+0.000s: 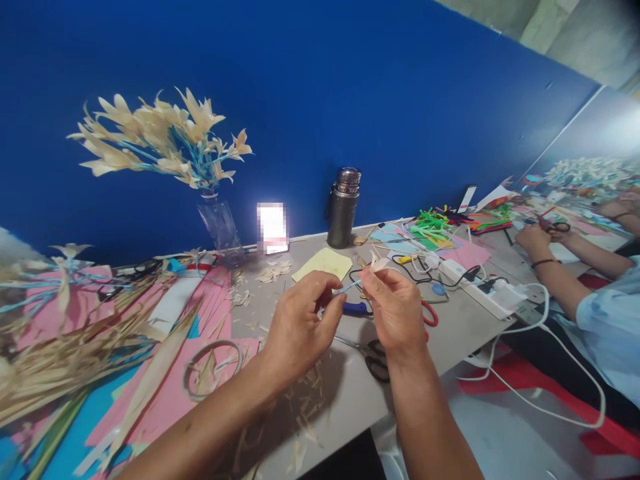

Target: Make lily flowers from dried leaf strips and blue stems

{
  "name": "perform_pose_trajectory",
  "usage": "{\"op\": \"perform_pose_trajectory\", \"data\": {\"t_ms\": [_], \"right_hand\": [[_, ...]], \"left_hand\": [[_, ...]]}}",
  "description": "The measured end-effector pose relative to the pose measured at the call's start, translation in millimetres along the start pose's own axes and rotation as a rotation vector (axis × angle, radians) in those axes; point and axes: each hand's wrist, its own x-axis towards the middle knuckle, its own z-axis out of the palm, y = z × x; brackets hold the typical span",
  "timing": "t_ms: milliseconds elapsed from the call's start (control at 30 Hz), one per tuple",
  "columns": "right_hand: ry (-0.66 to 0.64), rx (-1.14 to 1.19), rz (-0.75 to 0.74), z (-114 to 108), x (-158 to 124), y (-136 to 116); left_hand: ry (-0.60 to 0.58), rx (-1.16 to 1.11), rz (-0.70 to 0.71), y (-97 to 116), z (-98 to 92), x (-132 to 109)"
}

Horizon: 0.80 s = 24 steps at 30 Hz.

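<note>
— Where was the blue stem (351,287) when we looked?

— In front of the flask (343,208) and nearer to us, raised off the tabletop (453,337). Our left hand (300,323) had its thumb and fingers pinched shut on one end. Our right hand (395,308) was clamped on the other end, where a pale petal (379,263) stuck up towards the flask.

— And what lay around it?

— A yellow sheet (323,263) lay flat just in front of the flask. Nearer to us than the flask we saw a blue-handled tool (356,308), red-handled scissors (431,313) and, nearest of all, black-handled scissors (376,360). Left of the flask stood a clear vase (220,227) of paper flowers (160,133), and further left and forward lay pink sheets (215,307) strewn with straw-coloured strips.

— What about to the right of the flask?

— We noted a white power strip (475,288) with cables. Well beyond it, another person's hand (535,237) rested on the tabletop; we could not tell what it held.
</note>
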Motion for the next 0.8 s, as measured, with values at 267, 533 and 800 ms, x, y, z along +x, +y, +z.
{"op": "perform_pose_trajectory", "data": {"t_ms": [267, 533, 800], "right_hand": [[0.022, 0.018, -0.015, 0, -2, -1], [0.052, 0.103, 0.03, 5, -4, 2], [0.076, 0.186, 0.091, 12, -2, 5]], "left_hand": [[0.069, -0.084, 0.003, -2, 4.0, 2], [0.176, -0.067, 0.176, -9, 8.1, 1], [0.132, -0.323, -0.147, -13, 10.1, 4]]}}
